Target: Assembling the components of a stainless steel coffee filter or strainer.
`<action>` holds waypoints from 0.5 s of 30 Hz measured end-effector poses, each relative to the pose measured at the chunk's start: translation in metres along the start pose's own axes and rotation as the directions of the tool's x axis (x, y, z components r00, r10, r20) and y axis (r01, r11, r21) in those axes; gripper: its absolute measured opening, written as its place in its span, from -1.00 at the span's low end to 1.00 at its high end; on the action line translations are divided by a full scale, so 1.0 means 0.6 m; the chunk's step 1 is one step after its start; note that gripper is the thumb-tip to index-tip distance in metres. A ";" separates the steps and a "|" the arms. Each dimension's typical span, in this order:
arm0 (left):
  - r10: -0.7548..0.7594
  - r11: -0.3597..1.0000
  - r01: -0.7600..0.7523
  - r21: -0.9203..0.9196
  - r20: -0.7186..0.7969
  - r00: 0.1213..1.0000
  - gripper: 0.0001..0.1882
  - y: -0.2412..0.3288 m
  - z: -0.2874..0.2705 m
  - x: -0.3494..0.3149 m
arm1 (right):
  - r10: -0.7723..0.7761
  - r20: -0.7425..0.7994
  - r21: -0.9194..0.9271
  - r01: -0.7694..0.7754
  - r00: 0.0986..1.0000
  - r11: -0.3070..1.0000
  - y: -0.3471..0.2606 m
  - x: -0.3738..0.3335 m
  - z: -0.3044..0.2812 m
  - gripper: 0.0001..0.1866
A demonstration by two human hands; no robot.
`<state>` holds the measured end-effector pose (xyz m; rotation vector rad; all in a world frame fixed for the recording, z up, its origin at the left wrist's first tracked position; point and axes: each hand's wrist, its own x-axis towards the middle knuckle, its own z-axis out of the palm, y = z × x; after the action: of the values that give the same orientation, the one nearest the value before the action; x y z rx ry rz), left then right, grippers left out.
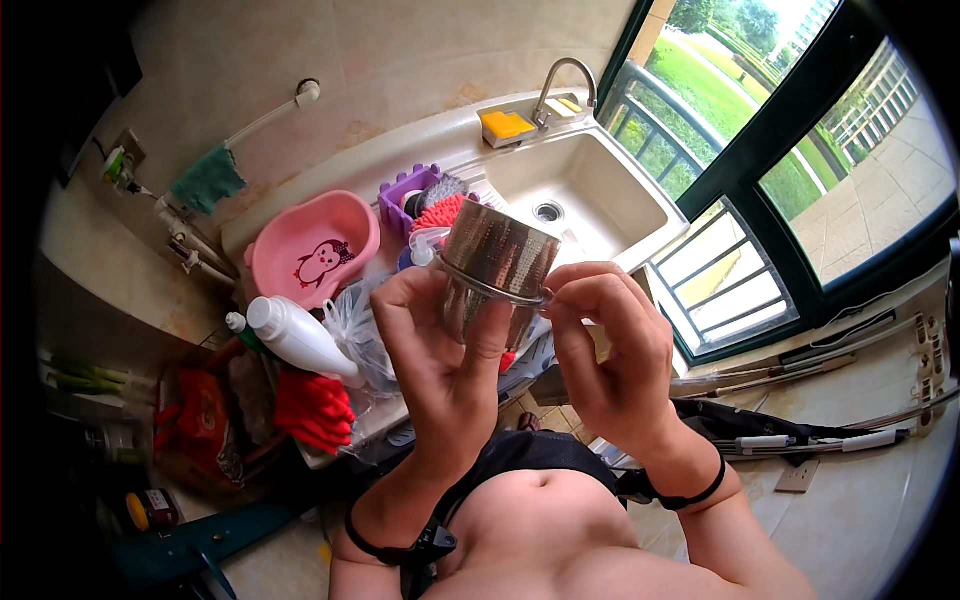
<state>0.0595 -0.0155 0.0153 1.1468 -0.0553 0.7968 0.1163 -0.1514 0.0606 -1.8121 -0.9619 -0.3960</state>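
Observation:
In front of my body, my left hand grips a shiny metal strainer basket, a cylinder dotted with small holes. A thin metal ring runs around its middle, and the basket is held tilted. My right hand pinches at the right side of that ring with thumb and fingertips; the exact spot is partly covered by the fingers. Behind the basket stands the white sink with a drain in its floor.
A pink basin, a purple basket and a white bottle crowd the counter's left side. Red gloves hang near its front edge. A yellow sponge lies beside the curved faucet. Windows border the right.

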 end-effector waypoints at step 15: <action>-0.246 0.963 0.220 0.159 0.175 0.953 -0.70 0.007 -0.005 -0.001 | -0.182 -0.008 -0.204 0.177 0.983 0.963 0.017 0.018 -0.004 -0.83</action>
<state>0.0557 -0.0125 0.0169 1.3321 -0.0251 0.4829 0.1316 -0.1506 0.0623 -1.9019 -1.1043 -0.6507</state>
